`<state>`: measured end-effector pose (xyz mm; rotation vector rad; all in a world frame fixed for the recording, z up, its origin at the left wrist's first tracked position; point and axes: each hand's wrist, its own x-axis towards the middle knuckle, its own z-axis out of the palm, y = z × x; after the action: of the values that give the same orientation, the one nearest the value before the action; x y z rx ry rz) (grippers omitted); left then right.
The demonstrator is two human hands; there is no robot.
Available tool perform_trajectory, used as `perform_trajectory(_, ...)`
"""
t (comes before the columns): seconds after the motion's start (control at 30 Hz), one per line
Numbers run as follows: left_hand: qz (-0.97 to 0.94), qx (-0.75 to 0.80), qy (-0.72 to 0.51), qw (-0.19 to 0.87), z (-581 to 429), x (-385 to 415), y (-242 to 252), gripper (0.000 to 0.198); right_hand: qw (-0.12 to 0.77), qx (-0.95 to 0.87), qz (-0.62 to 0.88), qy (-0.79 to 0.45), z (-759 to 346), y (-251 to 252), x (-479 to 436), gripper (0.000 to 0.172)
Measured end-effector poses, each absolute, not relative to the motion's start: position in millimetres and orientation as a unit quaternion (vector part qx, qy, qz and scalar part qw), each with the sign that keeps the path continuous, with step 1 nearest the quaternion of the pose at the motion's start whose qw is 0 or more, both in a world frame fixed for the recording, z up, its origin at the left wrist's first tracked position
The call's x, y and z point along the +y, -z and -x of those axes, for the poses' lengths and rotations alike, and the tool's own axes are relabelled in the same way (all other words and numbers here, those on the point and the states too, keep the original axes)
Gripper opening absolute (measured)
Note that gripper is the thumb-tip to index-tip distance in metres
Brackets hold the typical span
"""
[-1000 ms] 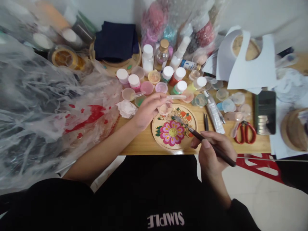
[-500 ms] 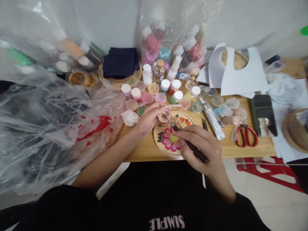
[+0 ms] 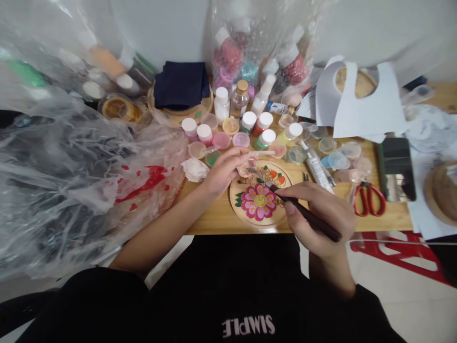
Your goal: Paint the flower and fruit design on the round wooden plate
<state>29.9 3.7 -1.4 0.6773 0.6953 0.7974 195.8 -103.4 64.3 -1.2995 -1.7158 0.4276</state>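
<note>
While the left hand (image 3: 225, 172) pinches a cup (image 3: 244, 170) at the far edge of the disc (image 3: 260, 202) on the table (image 3: 210, 223), the right hand (image 3: 326, 206) has a pretty snug grip on a tool (image 3: 303, 213), tip by the cup.

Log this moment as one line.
left hand: holding small cup | right hand: gripping dark-handled tool, tip at cup | below: flower-decorated round board
</note>
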Motion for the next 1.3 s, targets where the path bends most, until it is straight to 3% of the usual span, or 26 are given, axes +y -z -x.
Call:
perform_trajectory(0.4, -0.327, 0.32, -0.372, 0.807, -30, 4, 2, 0.022, 0.535, -0.549, 0.611, -0.197, -194, -45, -116, 0.01)
perform_trajectory(0.67, -0.338, 0.312, -0.376, 0.805, -31, 4, -1, 0.017, 0.637, -0.408, 0.571, -0.318, -203, -53, -98, 0.001)
perform_trajectory(0.77, -0.336, 0.314, -0.369, 0.808, -31, 5, -1, 0.016, 0.679, -0.333, 0.564, -0.332, -218, -50, -84, 0.016)
perform_trajectory(1.03, -0.341, 0.315, -0.373, 0.803, -30, 5, 1, 0.013, 0.633, -0.346, 0.586, -0.37, -233, -28, -57, 0.039)
perform_trajectory(1.3, -0.331, 0.311, -0.396, 0.798, -28, 5, -4, 0.01, 0.57, -0.348, 0.587, -0.458, -216, -12, -44, 0.049)
